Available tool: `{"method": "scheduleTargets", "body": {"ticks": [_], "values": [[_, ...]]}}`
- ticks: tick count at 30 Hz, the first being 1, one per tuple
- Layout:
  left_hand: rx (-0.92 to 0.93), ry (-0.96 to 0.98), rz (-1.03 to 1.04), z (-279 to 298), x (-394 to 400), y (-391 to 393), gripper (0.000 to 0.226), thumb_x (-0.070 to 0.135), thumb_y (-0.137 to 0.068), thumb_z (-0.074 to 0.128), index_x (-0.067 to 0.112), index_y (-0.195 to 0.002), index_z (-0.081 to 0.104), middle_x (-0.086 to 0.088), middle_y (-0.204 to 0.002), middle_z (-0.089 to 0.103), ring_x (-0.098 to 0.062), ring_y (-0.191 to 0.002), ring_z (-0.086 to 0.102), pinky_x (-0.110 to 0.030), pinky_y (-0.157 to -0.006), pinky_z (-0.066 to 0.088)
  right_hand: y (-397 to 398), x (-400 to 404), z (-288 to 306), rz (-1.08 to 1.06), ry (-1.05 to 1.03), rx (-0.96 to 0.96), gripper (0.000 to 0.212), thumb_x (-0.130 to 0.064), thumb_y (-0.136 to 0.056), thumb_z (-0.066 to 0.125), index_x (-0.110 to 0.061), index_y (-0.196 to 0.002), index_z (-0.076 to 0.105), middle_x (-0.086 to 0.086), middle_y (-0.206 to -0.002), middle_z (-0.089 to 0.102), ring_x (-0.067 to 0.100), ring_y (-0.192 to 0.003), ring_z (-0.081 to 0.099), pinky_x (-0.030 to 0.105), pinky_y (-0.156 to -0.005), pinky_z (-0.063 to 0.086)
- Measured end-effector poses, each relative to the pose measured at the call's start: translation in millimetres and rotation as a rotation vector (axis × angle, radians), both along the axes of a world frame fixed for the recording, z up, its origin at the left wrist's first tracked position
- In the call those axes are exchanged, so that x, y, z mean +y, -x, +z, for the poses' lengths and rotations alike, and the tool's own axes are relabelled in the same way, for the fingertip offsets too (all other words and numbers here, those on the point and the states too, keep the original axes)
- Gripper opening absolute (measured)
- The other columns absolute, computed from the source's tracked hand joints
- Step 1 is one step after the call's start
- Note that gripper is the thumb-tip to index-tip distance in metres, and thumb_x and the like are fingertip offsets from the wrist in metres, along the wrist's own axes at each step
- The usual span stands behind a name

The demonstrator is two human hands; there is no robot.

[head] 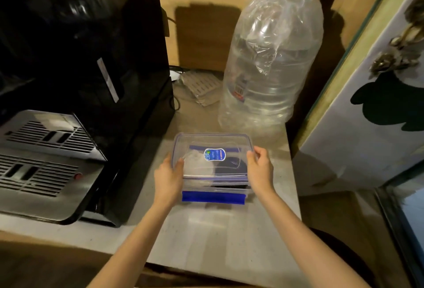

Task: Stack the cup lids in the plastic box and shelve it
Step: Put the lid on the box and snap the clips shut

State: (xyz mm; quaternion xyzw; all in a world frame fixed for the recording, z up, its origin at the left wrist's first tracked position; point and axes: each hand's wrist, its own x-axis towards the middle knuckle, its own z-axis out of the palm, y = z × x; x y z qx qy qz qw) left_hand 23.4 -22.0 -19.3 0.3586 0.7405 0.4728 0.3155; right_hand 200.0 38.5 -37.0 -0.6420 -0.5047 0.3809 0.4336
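Both hands are gripping the clear plastic box in the lower centre of the frame: the left hand is clasping its left side, the right hand its right side, fingers curling over the lid. The box is sitting on or just above the pale counter, in front of the big water bottle. Cup lids are showing dimly inside. It is looking light, stiff and rather slick, so holding opposite sides below the rim seems safest; the blue latch is hanging loose.
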Motion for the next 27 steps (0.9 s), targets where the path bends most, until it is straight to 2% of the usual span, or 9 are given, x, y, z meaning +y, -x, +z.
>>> {"method": "scheduleTargets", "body": {"ticks": [3, 6, 10, 12, 14, 18, 21, 25, 27], "values": [[-0.046, 0.067, -0.026, -13, 2, 4, 0.032, 0.024, -0.094, 0.045, 0.014, -0.124, 0.047, -0.005, -0.112, 0.062, -0.018, -0.085, 0.062, -0.034, -0.071, 0.054, -3, -5, -13, 0.002, 0.043, -0.022, 0.027, -0.023, -0.096, 0.041, -0.008, -0.119, 0.047, 0.015, -0.113, 0.061, 0.025, -0.097, 0.063, 0.034, -0.069, 0.056], [-0.067, 0.080, -0.039, -21, 4, 7, 0.027, 0.028, -0.092, 0.048, 0.019, -0.117, 0.050, -0.004, -0.106, 0.066, -0.017, -0.082, 0.067, -0.040, -0.072, 0.059, -6, -10, -17, 0.002, 0.078, -0.017, 0.026, -0.023, -0.097, 0.042, -0.009, -0.117, 0.047, 0.015, -0.113, 0.061, 0.023, -0.095, 0.063, 0.038, -0.073, 0.057], [-0.097, 0.070, -0.024, -22, 9, 9, 0.012, 0.027, -0.091, 0.050, 0.024, -0.103, 0.052, 0.007, -0.084, 0.065, -0.013, -0.073, 0.067, -0.032, -0.061, 0.057, -6, -8, -15, -0.002, 0.092, -0.008, 0.029, -0.023, -0.097, 0.040, -0.011, -0.122, 0.046, 0.015, -0.119, 0.059, 0.024, -0.100, 0.062, 0.036, -0.074, 0.056], [-0.107, 0.066, -0.028, -22, 10, 11, 0.008, 0.025, -0.091, 0.050, 0.026, -0.099, 0.051, 0.012, -0.080, 0.062, -0.010, -0.070, 0.066, -0.025, -0.054, 0.053, -5, -8, -14, 0.012, 0.098, -0.020, 0.035, -0.024, -0.097, 0.040, -0.013, -0.130, 0.042, 0.013, -0.126, 0.056, 0.024, -0.107, 0.059, 0.036, -0.078, 0.056], [-0.154, 0.069, -0.037, -24, 9, 12, 0.011, 0.023, -0.091, 0.050, 0.027, -0.101, 0.051, 0.011, -0.084, 0.063, -0.008, -0.070, 0.065, -0.024, -0.052, 0.052, -6, -9, -15, 0.037, 0.102, -0.023, 0.038, -0.025, -0.097, 0.040, -0.016, -0.134, 0.039, 0.010, -0.130, 0.053, 0.022, -0.112, 0.058, 0.037, -0.079, 0.056], [-0.240, 0.042, -0.028, -25, 8, 19, 0.044, 0.020, -0.089, 0.054, 0.026, -0.131, 0.041, 0.010, -0.109, 0.052, -0.009, -0.081, 0.058, -0.022, -0.053, 0.052, -14, -12, -20, 0.059, 0.117, -0.006, 0.038, -0.025, -0.096, 0.043, -0.018, -0.133, 0.041, 0.010, -0.130, 0.054, 0.021, -0.110, 0.058, 0.034, -0.074, 0.057], [-0.261, 0.031, -0.068, -27, 7, 21, 0.040, 0.022, -0.088, 0.055, 0.026, -0.127, 0.048, 0.006, -0.113, 0.055, -0.011, -0.084, 0.060, -0.026, -0.057, 0.055, -17, -8, -20, 0.043, 0.137, 0.040, 0.039, -0.023, -0.094, 0.048, -0.017, -0.132, 0.044, 0.010, -0.130, 0.055, 0.019, -0.106, 0.057, 0.034, -0.072, 0.056], [-0.205, 0.055, -0.132, -29, 9, 30, 0.036, 0.023, -0.087, 0.057, 0.025, -0.123, 0.053, 0.000, -0.121, 0.058, -0.006, -0.079, 0.059, -0.017, -0.049, 0.052, -18, -4, -19, 0.016, 0.152, 0.056, 0.040, -0.020, -0.091, 0.055, -0.017, -0.130, 0.047, 0.009, -0.132, 0.055, 0.016, -0.102, 0.056, 0.026, -0.066, 0.054], [-0.153, 0.068, -0.180, -29, 9, 33, 0.037, 0.022, -0.088, 0.056, 0.023, -0.125, 0.052, -0.005, -0.130, 0.055, -0.012, -0.087, 0.061, -0.013, -0.051, 0.051, -19, -4, -16, 0.031, 0.074, -0.036, 0.044, -0.016, -0.089, 0.057, -0.017, -0.132, 0.045, 0.007, -0.136, 0.051, 0.019, -0.116, 0.052, 0.032, -0.079, 0.055]]}}
